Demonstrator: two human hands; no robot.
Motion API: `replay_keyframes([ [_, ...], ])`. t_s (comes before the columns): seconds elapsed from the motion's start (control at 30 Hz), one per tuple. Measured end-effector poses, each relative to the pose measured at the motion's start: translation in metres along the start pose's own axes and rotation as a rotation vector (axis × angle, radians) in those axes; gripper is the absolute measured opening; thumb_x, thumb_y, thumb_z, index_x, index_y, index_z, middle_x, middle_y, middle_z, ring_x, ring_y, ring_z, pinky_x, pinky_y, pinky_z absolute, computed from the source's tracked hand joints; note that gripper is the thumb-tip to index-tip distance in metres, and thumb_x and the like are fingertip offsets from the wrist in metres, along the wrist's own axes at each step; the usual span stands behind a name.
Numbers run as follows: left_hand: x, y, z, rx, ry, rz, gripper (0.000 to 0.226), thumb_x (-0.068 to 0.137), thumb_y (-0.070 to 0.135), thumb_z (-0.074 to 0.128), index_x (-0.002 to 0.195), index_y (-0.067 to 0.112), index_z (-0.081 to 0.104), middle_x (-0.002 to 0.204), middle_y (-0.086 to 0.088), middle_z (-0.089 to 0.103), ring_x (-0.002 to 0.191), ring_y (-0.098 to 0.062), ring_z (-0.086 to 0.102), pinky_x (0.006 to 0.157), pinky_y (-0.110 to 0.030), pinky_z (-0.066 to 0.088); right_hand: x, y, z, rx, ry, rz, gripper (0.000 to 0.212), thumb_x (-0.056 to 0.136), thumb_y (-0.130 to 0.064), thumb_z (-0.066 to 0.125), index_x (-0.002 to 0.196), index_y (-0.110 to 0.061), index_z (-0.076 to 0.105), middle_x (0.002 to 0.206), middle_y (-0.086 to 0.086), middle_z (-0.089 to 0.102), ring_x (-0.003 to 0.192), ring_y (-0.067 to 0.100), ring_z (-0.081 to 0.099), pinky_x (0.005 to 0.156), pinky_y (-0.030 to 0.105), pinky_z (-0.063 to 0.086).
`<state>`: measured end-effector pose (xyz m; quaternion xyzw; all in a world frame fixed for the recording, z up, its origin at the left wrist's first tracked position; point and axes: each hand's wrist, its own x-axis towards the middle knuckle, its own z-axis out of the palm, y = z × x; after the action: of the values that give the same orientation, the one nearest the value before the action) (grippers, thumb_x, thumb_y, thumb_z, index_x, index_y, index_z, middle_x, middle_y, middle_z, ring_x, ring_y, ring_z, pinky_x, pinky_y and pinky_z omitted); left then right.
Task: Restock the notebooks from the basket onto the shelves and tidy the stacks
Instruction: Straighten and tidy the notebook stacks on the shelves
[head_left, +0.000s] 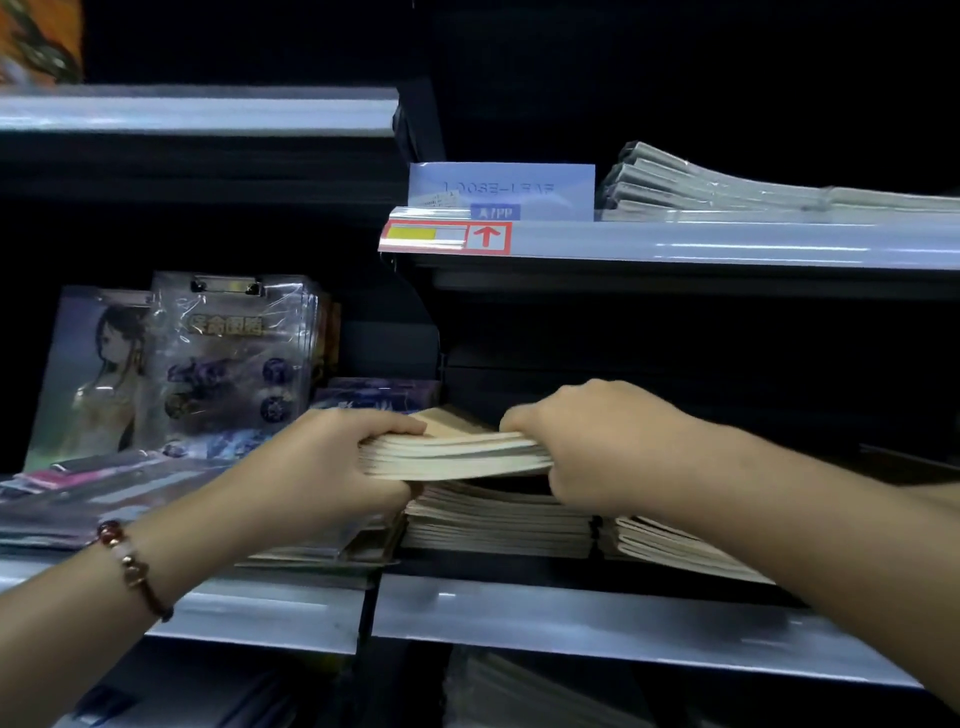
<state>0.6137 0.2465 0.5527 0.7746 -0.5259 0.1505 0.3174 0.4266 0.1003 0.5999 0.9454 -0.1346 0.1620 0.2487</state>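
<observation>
A bundle of several beige notebooks (452, 454) hangs just above a stack of the same notebooks (493, 525) on the middle shelf (571, 618). My left hand (332, 467) grips the bundle's left end, thumb on top. My right hand (587, 441) grips its right end, fingers curled over the spines. A second beige stack (670, 551) lies to the right, partly under my right forearm. The basket is out of view.
Wrapped illustrated clipboards (228, 353) stand on the left shelf, with flat packets (78, 493) in front. The upper shelf (727, 244) carries grey wrapped notebooks (727, 187) and a loose-leaf sign (501, 189). More pale notebooks (509, 691) lie on the shelf below.
</observation>
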Motion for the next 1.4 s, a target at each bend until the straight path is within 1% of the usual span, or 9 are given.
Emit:
replay_keyframes([
  [0.2, 0.027, 0.005, -0.012, -0.035, 0.053, 0.012, 0.034, 0.077, 0.046, 0.078, 0.108, 0.046, 0.065, 0.091, 0.021, 0.071, 0.074, -0.001, 0.067, 0.065, -0.031, 0.058, 0.033, 0.021, -0.006, 0.120, 0.027, 0.083, 0.047, 0.088, -0.016, 0.052, 0.129, -0.037, 0.057, 0.115, -0.002, 0.065, 0.098, 0.024, 0.058, 0.077, 0.032, 0.048],
  [0.33, 0.033, 0.008, 0.001, -0.011, 0.068, 0.041, 0.041, 0.074, 0.049, 0.079, 0.111, 0.044, 0.063, 0.089, 0.022, 0.068, 0.074, 0.010, 0.061, 0.055, -0.013, 0.041, 0.035, 0.034, 0.002, 0.174, 0.001, 0.133, 0.049, 0.084, -0.013, 0.051, 0.125, -0.039, 0.061, 0.111, -0.003, 0.067, 0.095, 0.024, 0.059, 0.081, 0.035, 0.053],
  [0.5, 0.031, -0.009, 0.004, -0.159, -0.086, 0.002, 0.096, 0.064, 0.042, 0.090, 0.142, 0.052, 0.035, 0.106, 0.027, 0.058, 0.087, 0.011, 0.059, 0.078, -0.011, 0.046, 0.024, 0.038, 0.022, 0.223, -0.058, 0.132, 0.051, 0.082, -0.014, 0.048, 0.121, -0.046, 0.059, 0.100, -0.010, 0.066, 0.091, 0.019, 0.061, 0.082, 0.037, 0.055],
  [0.6, 0.027, -0.028, 0.005, -0.315, -0.226, -0.113, 0.129, 0.052, 0.053, 0.092, 0.156, 0.043, 0.015, 0.124, 0.015, 0.066, 0.114, 0.001, 0.062, 0.107, -0.031, 0.045, 0.022, 0.042, 0.027, 0.239, -0.098, 0.112, 0.047, 0.080, -0.016, 0.054, 0.114, -0.048, 0.059, 0.097, -0.011, 0.067, 0.089, 0.017, 0.061, 0.081, 0.035, 0.055],
  [0.73, 0.021, -0.026, 0.017, -0.183, -0.349, -0.011, 0.076, 0.082, 0.029, 0.080, 0.147, 0.040, 0.041, 0.128, 0.027, 0.062, 0.117, 0.007, 0.058, 0.110, -0.029, 0.042, 0.016, 0.028, 0.038, 0.037, -0.112, 0.053, 0.045, 0.080, -0.030, 0.057, 0.124, -0.038, 0.054, 0.112, -0.008, 0.066, 0.099, 0.022, 0.063, 0.085, 0.035, 0.051],
  [0.87, 0.018, -0.030, 0.016, -0.241, -0.394, -0.003, 0.077, 0.086, 0.026, 0.076, 0.150, 0.040, 0.036, 0.133, 0.033, 0.056, 0.123, 0.012, 0.051, 0.114, -0.030, 0.037, 0.018, -0.006, 0.053, -0.033, 0.032, -0.047, 0.048, 0.086, -0.026, 0.058, 0.132, -0.031, 0.044, 0.120, -0.002, 0.061, 0.105, 0.027, 0.061, 0.087, 0.042, 0.051],
  [1.03, 0.021, -0.035, 0.017, -0.439, -0.432, -0.029, 0.073, 0.086, 0.000, 0.062, 0.148, 0.032, 0.041, 0.132, 0.015, 0.064, 0.125, -0.005, 0.057, 0.115, -0.040, 0.038, 0.023, -0.012, 0.053, 0.046, 0.054, 0.068, 0.057, 0.087, -0.009, 0.048, 0.138, -0.035, 0.041, 0.118, 0.000, 0.064, 0.103, 0.030, 0.061, 0.079, 0.039, 0.049],
  [1.3, 0.025, -0.011, 0.015, -0.438, -0.458, 0.006, 0.049, 0.090, 0.047, 0.067, 0.134, 0.045, 0.047, 0.128, 0.027, 0.061, 0.118, 0.010, 0.055, 0.107, -0.018, 0.040, 0.026, -0.005, 0.044, 0.070, 0.035, 0.174, 0.057, 0.085, -0.009, 0.048, 0.133, -0.039, 0.044, 0.106, -0.004, 0.066, 0.094, 0.025, 0.063, 0.077, 0.036, 0.051],
  [1.4, 0.028, -0.022, 0.019, -0.349, -0.377, -0.006, 0.068, 0.081, 0.069, 0.064, 0.141, 0.041, 0.047, 0.128, 0.026, 0.062, 0.117, 0.006, 0.057, 0.108, -0.023, 0.041, 0.033, -0.012, 0.061, -0.010, 0.017, 0.128, 0.057, 0.086, -0.008, 0.049, 0.137, -0.034, 0.040, 0.114, -0.001, 0.063, 0.101, 0.027, 0.062, 0.073, 0.035, 0.046],
])
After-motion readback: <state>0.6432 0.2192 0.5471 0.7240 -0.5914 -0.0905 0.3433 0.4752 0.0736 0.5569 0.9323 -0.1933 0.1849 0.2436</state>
